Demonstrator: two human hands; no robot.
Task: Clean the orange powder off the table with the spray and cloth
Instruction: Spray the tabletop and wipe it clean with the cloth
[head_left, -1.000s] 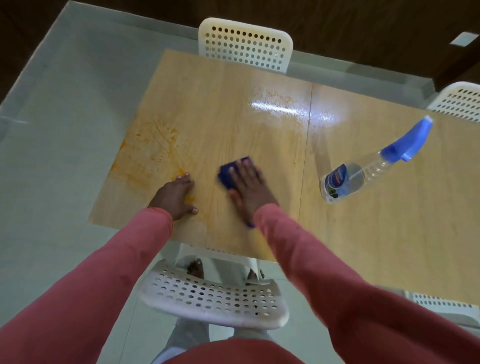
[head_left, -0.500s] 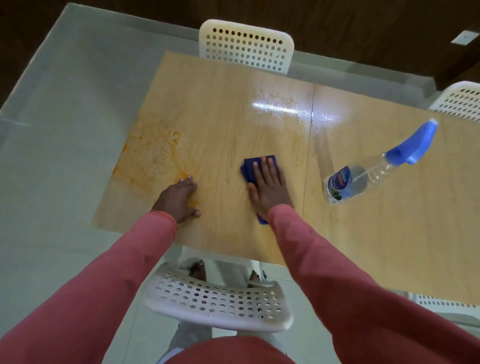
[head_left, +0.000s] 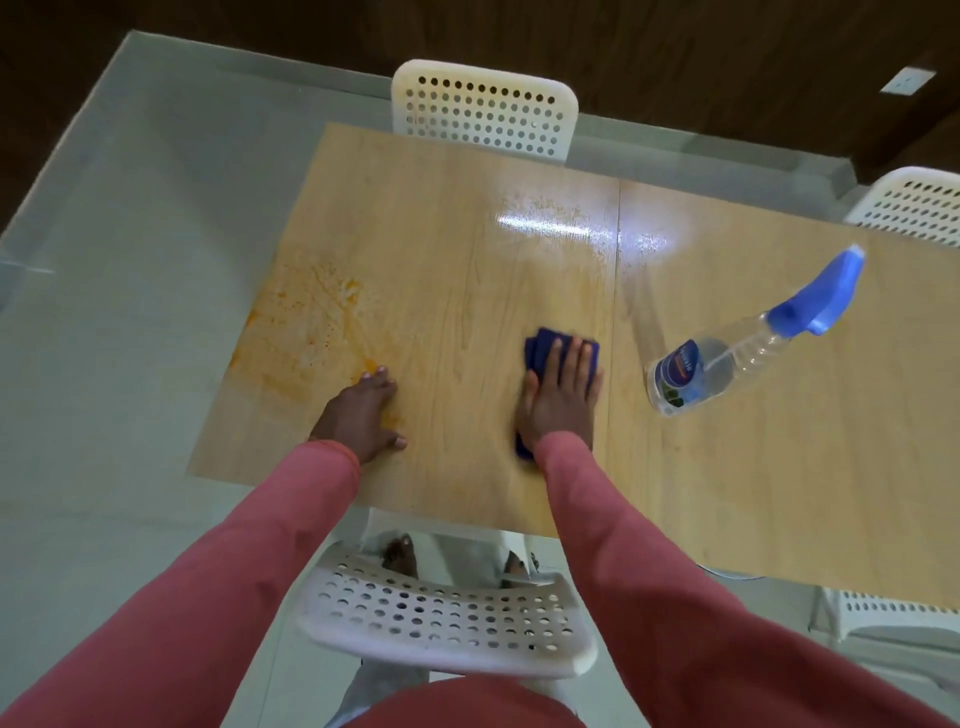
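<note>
A light wooden table (head_left: 779, 493) carries a smear of orange powder (head_left: 306, 322) near its left edge. My right hand (head_left: 558, 395) lies flat on a folded dark blue cloth (head_left: 540, 345), pressing it to the tabletop right of the smear. My left hand (head_left: 363, 415) rests palm down on the wood at the smear's near right corner, holding nothing. A clear spray bottle (head_left: 737, 353) with a blue trigger head stands on the table to the right of the cloth, apart from both hands.
White perforated chairs stand around the table: one at the far side (head_left: 483, 111), one at the far right (head_left: 914, 202), one right below me (head_left: 441, 618). A wet glossy patch (head_left: 550, 228) shines at the table's middle. Pale tiled floor lies to the left.
My right hand has slid the blue cloth to the right across the table, away from the orange smear and closer to the bottle. My left hand has stayed in place.
</note>
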